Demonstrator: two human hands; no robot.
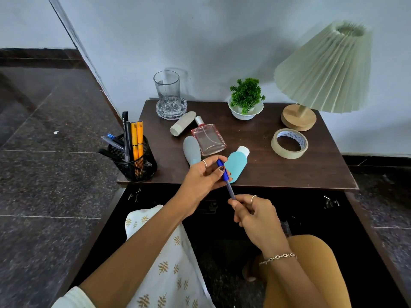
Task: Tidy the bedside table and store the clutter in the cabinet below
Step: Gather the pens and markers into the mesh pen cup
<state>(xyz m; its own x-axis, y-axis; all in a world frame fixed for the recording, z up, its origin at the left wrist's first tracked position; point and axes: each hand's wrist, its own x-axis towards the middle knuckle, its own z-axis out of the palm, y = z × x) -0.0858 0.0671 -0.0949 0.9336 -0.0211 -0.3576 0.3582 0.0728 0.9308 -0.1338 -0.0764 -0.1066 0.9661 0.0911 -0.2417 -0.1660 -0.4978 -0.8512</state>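
table [289, 172]: dark brown wood grain
pen [223, 172]: blue cap, translucent barrel
near bottle [236, 165]: light blue, white cap
perfume bottle [208, 138]: clear pink
lampshade [329, 70]: pale green, pleated
pen holder [139, 165]: black mesh
garment [169, 270]: white, gold leaf print

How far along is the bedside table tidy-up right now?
Early. Done: several pens stand in the mesh pen holder at the table's left front corner. In hand: a blue pen, its cap end in the left hand grip, its barrel in the right hand. Left: three travel bottles, the perfume bottle and the tape roll remain on top.
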